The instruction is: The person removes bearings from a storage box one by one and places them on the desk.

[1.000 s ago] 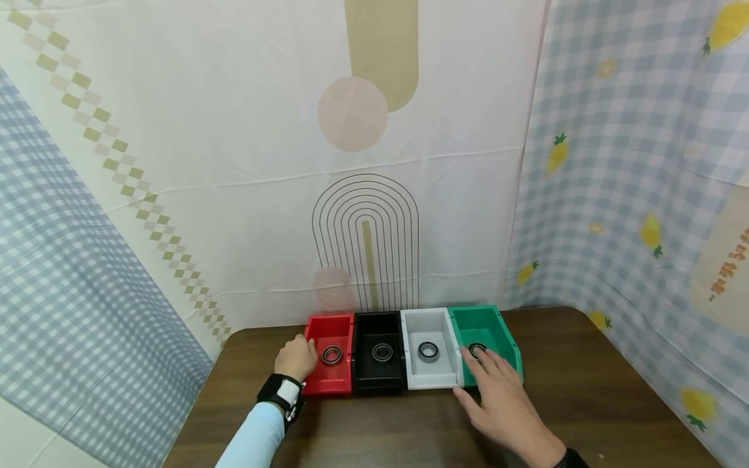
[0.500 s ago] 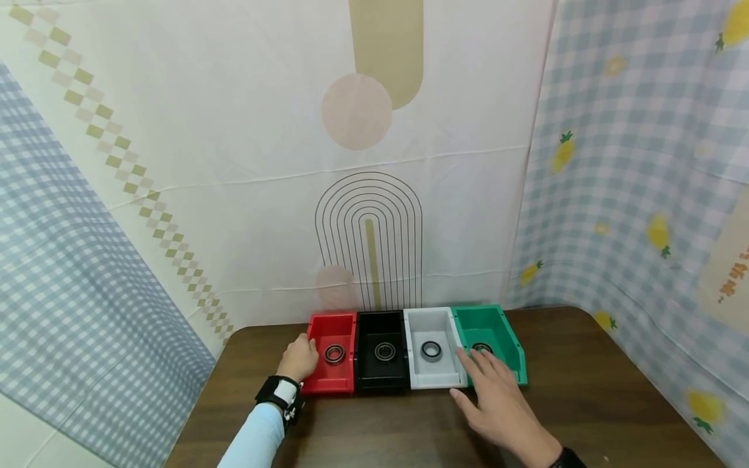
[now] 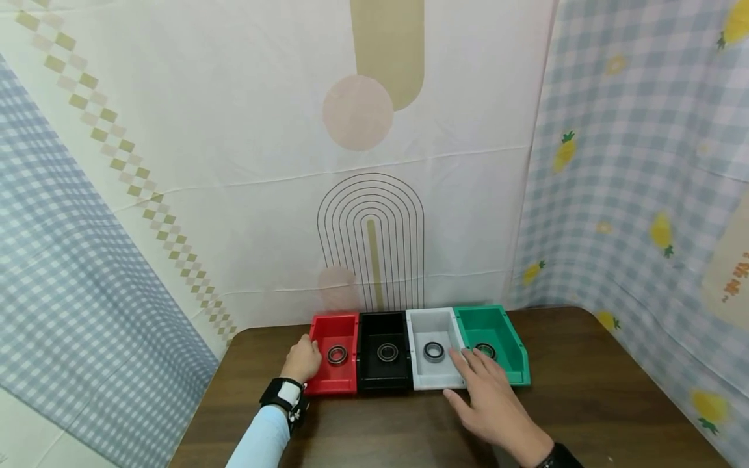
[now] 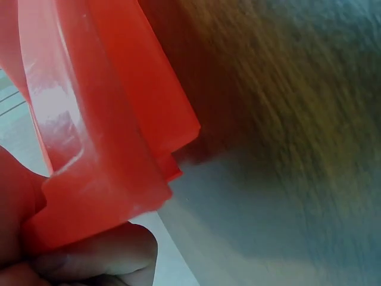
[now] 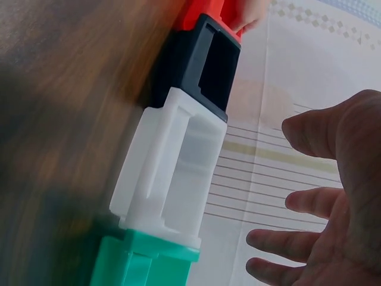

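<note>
Four open-fronted bins would be several in one row: a red bin (image 3: 345,383), a black bin (image 3: 383,382), a white bin (image 3: 439,382) and a green bin (image 3: 515,357). Each holds one ring-shaped ball bearing, such as the one in red (image 3: 337,355). My left hand (image 3: 301,359) grips the red bin's left wall; in the left wrist view, thumb and finger (image 4: 101,253) pinch its red edge. My right hand (image 3: 488,396), fingers spread, hovers over the border of white and green, holding nothing. Its fingers overlap part of the green bin's bearing (image 3: 486,351) in the head view.
The bins stand near the back of a brown wooden table (image 3: 374,429). Behind it hangs a white patterned cloth (image 3: 263,227). Checked cloths hang at either side, the right one (image 3: 614,162) printed with yellow fruit.
My right hand has drifted slightly left, from the green bin toward the white one. My left hand keeps its grip on the red bin. The head view has shifted a little.
</note>
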Demonstrator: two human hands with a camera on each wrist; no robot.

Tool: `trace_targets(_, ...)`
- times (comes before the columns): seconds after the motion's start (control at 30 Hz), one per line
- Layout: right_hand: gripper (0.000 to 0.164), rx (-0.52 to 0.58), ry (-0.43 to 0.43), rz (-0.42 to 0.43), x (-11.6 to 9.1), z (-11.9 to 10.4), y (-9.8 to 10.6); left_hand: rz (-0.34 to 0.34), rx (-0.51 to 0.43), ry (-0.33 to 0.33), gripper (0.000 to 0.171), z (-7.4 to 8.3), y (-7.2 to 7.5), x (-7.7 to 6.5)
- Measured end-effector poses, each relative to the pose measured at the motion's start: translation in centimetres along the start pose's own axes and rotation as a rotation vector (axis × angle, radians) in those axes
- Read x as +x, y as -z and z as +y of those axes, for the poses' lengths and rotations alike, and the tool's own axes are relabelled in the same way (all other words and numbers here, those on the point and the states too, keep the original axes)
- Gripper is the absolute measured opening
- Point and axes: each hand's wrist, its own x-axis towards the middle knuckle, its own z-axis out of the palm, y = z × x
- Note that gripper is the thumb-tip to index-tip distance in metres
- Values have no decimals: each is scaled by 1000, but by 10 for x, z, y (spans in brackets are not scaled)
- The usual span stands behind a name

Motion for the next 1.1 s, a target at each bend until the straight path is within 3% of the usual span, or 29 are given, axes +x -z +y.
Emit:
trace_targets(0.3, 70, 18, 22, -24, 10, -11, -14, 11, -6, 13, 33, 1, -6, -1)
trace_targets(0.47, 68, 67, 81, -60, 26, -28, -28, 15, -9, 19, 33, -1, -5, -2)
trace_targets(0.77, 59, 183, 305, -138, 80, -71, -57, -8, -50, 35, 30, 7, 5, -6)
trace_targets(0.93, 55, 140, 405, -183, 108, -104, -76, -8, -65, 46, 30, 8, 8, -9)
trace_targets(1.1, 48, 57, 492, -192, 127, -125, -100, 2, -42, 24, 26, -1, -1, -5)
